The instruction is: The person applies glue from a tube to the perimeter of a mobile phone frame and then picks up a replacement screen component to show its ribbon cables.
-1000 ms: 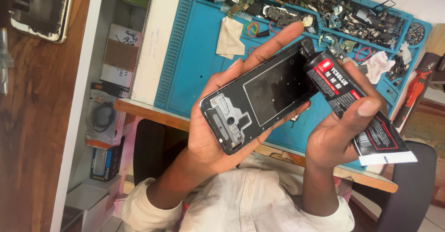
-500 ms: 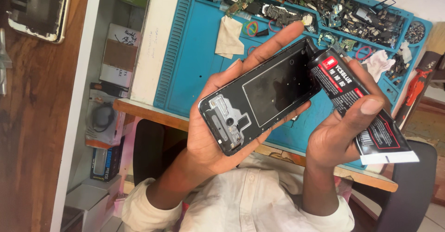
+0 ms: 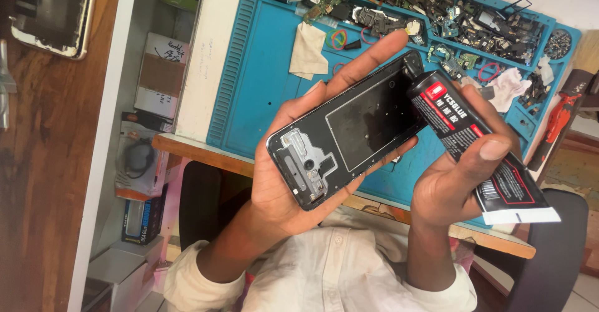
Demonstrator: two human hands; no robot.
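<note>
My left hand (image 3: 284, 181) cradles an opened black phone frame (image 3: 349, 131), inner side up, with a grey camera bracket at its near end. My fingers run under it and stick out past its far edge. My right hand (image 3: 455, 181) grips a black glue tube (image 3: 477, 146) with red and white markings. The tube's nozzle end touches the far right edge of the frame. Both hands hover above the front edge of a blue work mat (image 3: 262, 68).
Compartments along the back of the mat hold several small phone parts (image 3: 449, 12), a cloth (image 3: 309, 50) and rubber bands. A red-handled tool (image 3: 555, 125) lies at right. Another phone housing (image 3: 53, 9) rests on the wooden surface at left. Boxes (image 3: 159, 75) fill a shelf.
The tube's nozzle end has stayed at the frame's far edge, shifting slightly along it. Both hands hold the same grip.
</note>
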